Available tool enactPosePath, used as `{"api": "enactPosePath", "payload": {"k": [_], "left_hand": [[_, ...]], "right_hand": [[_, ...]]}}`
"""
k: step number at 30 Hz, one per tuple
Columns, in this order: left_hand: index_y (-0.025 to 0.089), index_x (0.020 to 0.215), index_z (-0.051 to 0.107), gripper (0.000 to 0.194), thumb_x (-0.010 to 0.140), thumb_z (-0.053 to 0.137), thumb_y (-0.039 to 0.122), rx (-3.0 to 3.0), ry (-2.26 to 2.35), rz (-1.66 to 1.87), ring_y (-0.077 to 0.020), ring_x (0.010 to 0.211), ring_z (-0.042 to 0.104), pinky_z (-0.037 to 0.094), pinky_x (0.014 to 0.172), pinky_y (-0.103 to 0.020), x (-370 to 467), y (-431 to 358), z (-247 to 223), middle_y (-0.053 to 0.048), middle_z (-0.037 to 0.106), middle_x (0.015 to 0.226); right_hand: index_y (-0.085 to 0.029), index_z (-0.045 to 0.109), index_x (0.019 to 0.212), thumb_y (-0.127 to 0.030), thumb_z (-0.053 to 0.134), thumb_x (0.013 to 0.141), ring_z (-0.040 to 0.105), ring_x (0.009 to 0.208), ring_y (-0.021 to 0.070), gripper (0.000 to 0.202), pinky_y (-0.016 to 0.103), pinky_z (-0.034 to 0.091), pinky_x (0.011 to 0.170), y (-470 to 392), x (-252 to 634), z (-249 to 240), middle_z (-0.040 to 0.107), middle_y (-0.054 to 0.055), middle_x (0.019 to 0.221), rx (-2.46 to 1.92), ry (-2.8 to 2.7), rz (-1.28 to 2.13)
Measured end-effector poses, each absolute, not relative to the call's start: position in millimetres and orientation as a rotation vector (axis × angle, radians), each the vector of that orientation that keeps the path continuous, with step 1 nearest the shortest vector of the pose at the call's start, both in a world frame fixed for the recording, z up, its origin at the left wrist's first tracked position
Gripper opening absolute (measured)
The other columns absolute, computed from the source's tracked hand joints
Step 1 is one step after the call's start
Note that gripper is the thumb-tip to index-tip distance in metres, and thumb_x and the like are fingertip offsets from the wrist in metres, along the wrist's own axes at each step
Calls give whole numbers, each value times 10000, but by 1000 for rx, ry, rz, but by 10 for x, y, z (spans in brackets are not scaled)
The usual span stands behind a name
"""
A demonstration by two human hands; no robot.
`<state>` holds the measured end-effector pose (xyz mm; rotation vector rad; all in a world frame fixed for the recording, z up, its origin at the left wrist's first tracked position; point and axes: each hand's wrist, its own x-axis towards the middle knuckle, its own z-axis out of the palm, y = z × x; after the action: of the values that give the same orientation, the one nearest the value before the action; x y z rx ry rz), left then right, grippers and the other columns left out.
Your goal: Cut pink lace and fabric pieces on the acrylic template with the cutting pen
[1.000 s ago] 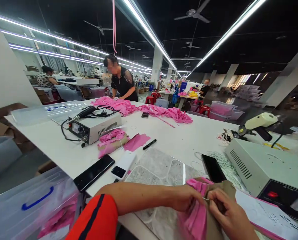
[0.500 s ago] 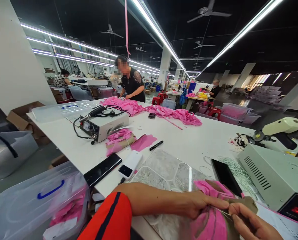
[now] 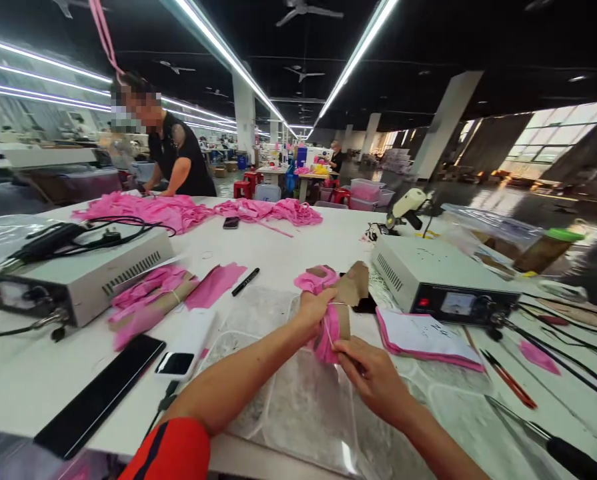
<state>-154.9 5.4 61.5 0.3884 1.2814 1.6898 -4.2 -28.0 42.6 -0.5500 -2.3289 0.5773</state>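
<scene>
The pink fabric bundle [image 3: 331,319] on cardboard looks light and soft — left hand [image 3: 314,311] grips its middle; right hand [image 3: 373,375] seemingly pinches a thin band beside it.

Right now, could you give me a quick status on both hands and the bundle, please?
Left hand grips pink fabric bundle on cardboard. Right hand pinches the band below it. Black phone just behind.

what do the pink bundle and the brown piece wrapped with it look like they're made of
Pink bundle: soft matte fabric, judging by its limp folds and creases. Brown piece: likely stiff cardboard or kraft paper, flat with a dull surface and cut edges. Both sit in the left hand's grip.
</scene>
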Motion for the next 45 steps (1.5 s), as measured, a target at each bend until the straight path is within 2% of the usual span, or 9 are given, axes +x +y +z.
{"api": "enactPosePath", "payload": {"k": [7,14,19,23,29,31,34,40,45], "left_hand": [[167,667,564,132,655,695,159,288,1218,1745,-103,471,527,427,520,-223,-1610,201,613,35,574,544],[142,728,594,197,757,588,337,209,995,1573,-186,555,630,520,610,-312,-1803,142,847,-41,636,594],[147,760,617,277,774,591,422,229,814,1482,-214,669,675,539,639,-316,-1897,69,956,-48,668,641],[125,814,640,250,811,541,355,238,671,1461,-199,655,673,543,765,-365,-1992,133,836,-65,681,666],[156,873,650,285,747,607,408,328,542,1576,-246,777,692,526,764,-358,-2150,118,662,-84,709,771],[161,942,652,309,747,610,397,374,553,1520,-264,826,692,517,787,-374,-2163,117,611,-100,720,853],[151,1007,644,361,748,609,402,398,531,1443,-275,905,684,499,844,-383,-2145,131,529,-111,722,934],[80,963,645,445,723,619,453,402,542,1176,-291,855,686,502,826,-376,-2006,111,437,-139,723,864],[84,919,651,398,699,679,415,421,655,1138,-303,874,682,515,822,-379,-1859,14,485,-133,723,812]], "right_hand": [[-172,666,871,-203,416,942,577,659,147,261,253,427,581,-294,-69,447,610,48,751,-489,-2489,330],[-168,655,918,-208,422,955,607,699,147,240,250,432,612,-151,25,308,659,53,788,-552,-2322,219],[-182,629,798,-231,388,962,575,638,136,295,244,415,570,-263,-109,241,619,31,705,-626,-2313,433],[-195,657,900,-257,390,948,619,744,163,278,273,481,660,-383,-234,224,656,56,811,-589,-2221,687],[-213,690,1058,-431,528,848,623,611,143,343,273,553,529,-171,-41,154,691,82,969,-883,-1667,1220],[-226,705,1040,-436,584,817,650,663,152,329,272,572,554,-124,11,212,688,81,1028,-886,-1570,1151],[-244,736,926,-370,607,825,654,650,147,207,257,571,564,-93,3,404,713,50,897,-763,-1608,920],[-242,719,946,-213,547,886,678,837,166,184,286,570,748,48,-236,658,723,37,889,-526,-1850,450],[-195,679,793,-204,470,926,641,725,152,248,265,540,650,157,-323,594,661,53,782,-530,-1921,162]]}}
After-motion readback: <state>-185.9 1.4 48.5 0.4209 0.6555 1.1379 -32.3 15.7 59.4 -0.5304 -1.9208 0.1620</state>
